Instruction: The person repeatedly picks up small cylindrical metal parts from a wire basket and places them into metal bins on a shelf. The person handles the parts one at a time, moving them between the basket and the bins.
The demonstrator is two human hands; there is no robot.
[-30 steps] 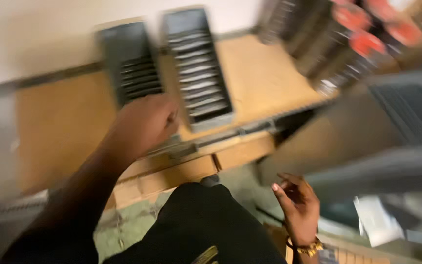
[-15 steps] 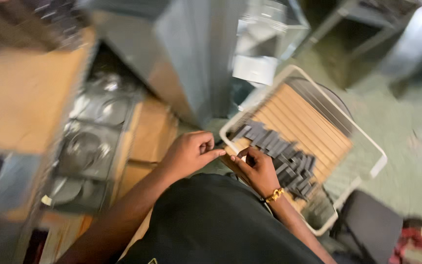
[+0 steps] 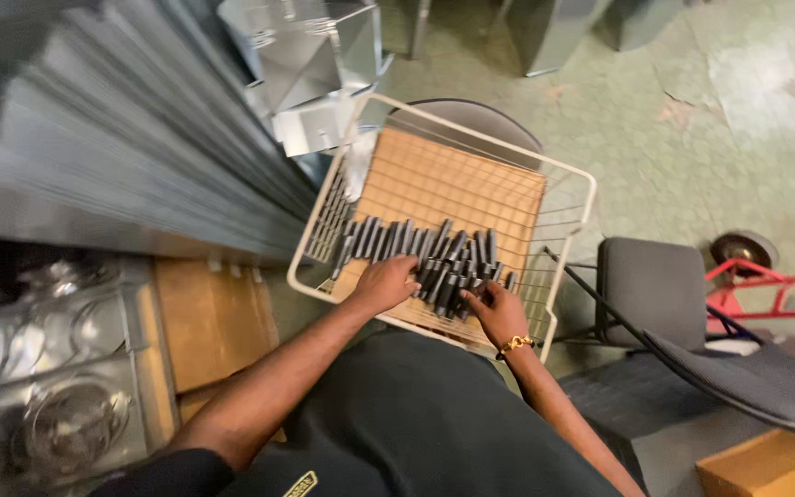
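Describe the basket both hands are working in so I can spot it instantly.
Look right of the stacked sheet metal, above the person's lap. The cream wire basket sits there, lined with brown board and holding dark grey rods; left hand and right hand rest on them.

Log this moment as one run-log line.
left hand: on dark metal pieces | right hand: on same pile | pieces: in white wire basket, on a wooden board | nearby: grey chair

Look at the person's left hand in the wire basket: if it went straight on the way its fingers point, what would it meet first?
Probably the dark grey rods, heaped just past the left hand, whose fingertips already seem to touch them. Beyond lies the board lining the wire basket. Depth is uncertain.
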